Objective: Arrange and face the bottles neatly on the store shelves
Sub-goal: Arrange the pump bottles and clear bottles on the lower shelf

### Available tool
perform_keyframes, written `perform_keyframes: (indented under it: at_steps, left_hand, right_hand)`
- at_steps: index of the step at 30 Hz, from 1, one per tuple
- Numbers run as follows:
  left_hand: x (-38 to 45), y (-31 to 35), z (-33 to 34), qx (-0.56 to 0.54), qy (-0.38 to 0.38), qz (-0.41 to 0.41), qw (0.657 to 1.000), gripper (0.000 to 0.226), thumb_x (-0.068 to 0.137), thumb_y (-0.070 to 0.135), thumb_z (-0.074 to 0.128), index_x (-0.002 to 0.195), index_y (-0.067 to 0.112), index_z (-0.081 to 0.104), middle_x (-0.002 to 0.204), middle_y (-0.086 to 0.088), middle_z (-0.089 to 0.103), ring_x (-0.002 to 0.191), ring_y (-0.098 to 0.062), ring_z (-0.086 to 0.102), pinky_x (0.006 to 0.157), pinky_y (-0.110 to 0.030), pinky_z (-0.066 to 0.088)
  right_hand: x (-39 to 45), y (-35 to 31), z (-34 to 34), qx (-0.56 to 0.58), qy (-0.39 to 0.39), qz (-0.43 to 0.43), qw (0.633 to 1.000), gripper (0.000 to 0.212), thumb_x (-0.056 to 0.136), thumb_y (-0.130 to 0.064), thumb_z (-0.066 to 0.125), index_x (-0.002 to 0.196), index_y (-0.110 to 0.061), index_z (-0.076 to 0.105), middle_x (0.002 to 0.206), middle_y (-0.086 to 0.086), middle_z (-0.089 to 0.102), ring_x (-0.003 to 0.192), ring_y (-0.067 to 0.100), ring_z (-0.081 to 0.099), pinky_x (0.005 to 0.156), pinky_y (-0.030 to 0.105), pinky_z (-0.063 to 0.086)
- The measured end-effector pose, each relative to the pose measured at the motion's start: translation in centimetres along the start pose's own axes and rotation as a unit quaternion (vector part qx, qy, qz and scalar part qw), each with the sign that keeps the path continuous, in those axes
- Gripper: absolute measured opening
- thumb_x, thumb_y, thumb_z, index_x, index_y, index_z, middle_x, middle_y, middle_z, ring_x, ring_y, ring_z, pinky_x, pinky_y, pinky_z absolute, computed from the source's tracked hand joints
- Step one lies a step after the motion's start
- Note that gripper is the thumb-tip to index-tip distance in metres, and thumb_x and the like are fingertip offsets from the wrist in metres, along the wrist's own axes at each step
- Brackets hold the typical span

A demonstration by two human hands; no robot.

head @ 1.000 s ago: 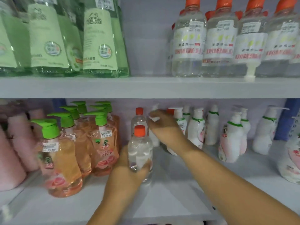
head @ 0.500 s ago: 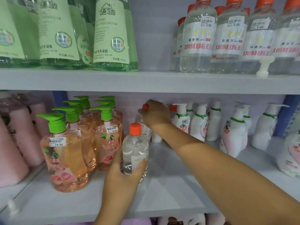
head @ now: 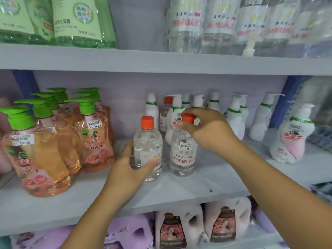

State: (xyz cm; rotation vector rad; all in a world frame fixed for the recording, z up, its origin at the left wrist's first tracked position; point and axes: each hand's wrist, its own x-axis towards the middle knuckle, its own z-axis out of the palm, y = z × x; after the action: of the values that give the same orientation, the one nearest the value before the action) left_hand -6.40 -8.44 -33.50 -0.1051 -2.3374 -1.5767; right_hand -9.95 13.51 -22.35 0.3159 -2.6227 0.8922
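Two small clear bottles with orange caps stand side by side on the middle shelf. My left hand grips the lower body of the left clear bottle, whose label faces partly away. My right hand holds the orange cap of the right clear bottle, whose white label and 5.00 price tag face forward. A third orange-capped clear bottle stands further back among the white ones.
Orange pump bottles with green tops fill the shelf's left side. White pump bottles line the back and right. The upper shelf carries green bottles and large clear bottles. Purple and white jugs sit below.
My right hand brought a second clear bottle from the back of the shelf forward and set it to the right of the one in my left hand. The view tilted downward.
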Motion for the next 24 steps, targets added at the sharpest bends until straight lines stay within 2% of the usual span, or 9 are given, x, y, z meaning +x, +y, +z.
perform_keyframes:
  at_steps: [3, 5, 8, 9, 11, 14, 17, 20, 24]
  left_hand:
    - [-0.1, 1.0, 1.0, 0.012, -0.032, 0.007, 0.999, 0.049, 0.085, 0.025, 0.081, 0.114, 0.049, 0.049, 0.086, 0.051, 0.062, 0.084, 0.024, 0.061, 0.068, 0.002, 0.043]
    - [-0.5, 1.2, 1.8, 0.019, -0.048, 0.016, 0.999, 0.058, 0.082, 0.023, 0.084, 0.121, 0.049, 0.048, 0.099, 0.046, 0.064, 0.094, 0.016, 0.066, 0.078, -0.005, 0.049]
    - [-1.2, 1.3, 3.1, 0.013, -0.027, 0.009, 1.000, 0.075, 0.076, 0.022, 0.090, 0.135, 0.040, 0.048, 0.113, 0.033, 0.067, 0.103, 0.004, 0.069, 0.087, -0.019, 0.055]
    - [-1.4, 1.4, 3.5, 0.010, -0.010, 0.007, 1.000, 0.077, 0.075, 0.023, 0.090, 0.137, 0.038, 0.048, 0.113, 0.031, 0.067, 0.103, 0.005, 0.068, 0.085, -0.018, 0.054]
    - [-1.9, 2.1, 4.2, 0.011, 0.027, -0.009, 1.000, 0.076, 0.073, 0.029, 0.091, 0.134, 0.040, 0.049, 0.113, 0.026, 0.068, 0.104, 0.004, 0.067, 0.083, -0.019, 0.053]
    - [-3.3, 3.4, 5.1, 0.019, 0.069, -0.032, 0.997, 0.075, 0.068, 0.035, 0.094, 0.128, 0.041, 0.050, 0.114, 0.020, 0.069, 0.106, -0.003, 0.067, 0.089, -0.031, 0.055]
    - [-6.6, 5.7, 5.8, 0.024, 0.103, -0.043, 0.993, 0.071, 0.064, 0.035, 0.096, 0.121, 0.043, 0.055, 0.106, 0.020, 0.072, 0.100, -0.003, 0.068, 0.083, -0.029, 0.055]
    - [-11.1, 9.2, 6.3, 0.011, 0.151, -0.035, 0.988, 0.068, 0.061, 0.036, 0.097, 0.114, 0.050, 0.056, 0.104, 0.017, 0.074, 0.094, -0.004, 0.070, 0.078, -0.028, 0.056]
    - [-15.5, 17.3, 5.8, -0.038, 0.208, 0.033, 0.977, 0.062, 0.061, 0.021, 0.097, 0.107, 0.044, 0.064, 0.094, 0.015, 0.078, 0.079, -0.002, 0.074, 0.064, -0.017, 0.057]
  right_hand:
    - [-0.6, 2.2, -0.1, 0.025, 0.059, -0.005, 0.998, 0.040, 0.087, -0.052, 0.073, 0.122, -0.034, 0.069, 0.112, -0.011, 0.070, 0.104, 0.013, 0.063, 0.083, 0.025, 0.046]
    - [-1.2, 3.6, -0.1, 0.065, 0.068, 0.023, 0.995, 0.056, 0.082, -0.060, 0.073, 0.130, -0.033, 0.063, 0.108, -0.015, 0.067, 0.101, 0.011, 0.062, 0.080, 0.025, 0.043]
    - [-3.0, 5.3, 0.7, 0.210, -0.019, 0.073, 0.975, 0.071, 0.073, -0.060, 0.082, 0.133, -0.035, 0.055, 0.118, -0.017, 0.065, 0.106, 0.004, 0.064, 0.088, 0.023, 0.052]
    - [-3.6, 5.7, 1.2, 0.236, -0.052, 0.078, 0.967, 0.065, 0.072, -0.054, 0.086, 0.127, -0.039, 0.056, 0.117, -0.020, 0.066, 0.102, -0.004, 0.064, 0.084, 0.016, 0.053]
    - [-4.6, 6.0, 1.9, 0.259, -0.086, 0.076, 0.959, 0.054, 0.075, -0.039, 0.088, 0.116, -0.041, 0.054, 0.108, -0.023, 0.066, 0.087, -0.016, 0.060, 0.065, 0.000, 0.045]
    - [-5.8, 6.2, 1.8, 0.267, -0.074, 0.064, 0.959, 0.053, 0.075, -0.034, 0.089, 0.116, -0.036, 0.055, 0.104, -0.021, 0.067, 0.086, -0.015, 0.058, 0.058, 0.001, 0.042]
    - [-8.1, 6.3, -0.7, 0.292, -0.084, 0.064, 0.951, 0.046, 0.073, -0.031, 0.091, 0.103, -0.042, 0.056, 0.100, -0.023, 0.068, 0.082, -0.016, 0.061, 0.063, 0.002, 0.047]
    - [-11.7, 6.2, -5.3, 0.317, -0.103, 0.037, 0.942, 0.053, 0.070, -0.029, 0.093, 0.107, -0.046, 0.060, 0.101, -0.023, 0.074, 0.088, -0.012, 0.067, 0.080, 0.015, 0.057]
    - [-14.9, 4.6, -14.1, 0.359, -0.108, -0.051, 0.926, 0.052, 0.068, -0.027, 0.093, 0.107, -0.049, 0.068, 0.103, -0.026, 0.075, 0.093, -0.006, 0.070, 0.077, 0.015, 0.055]
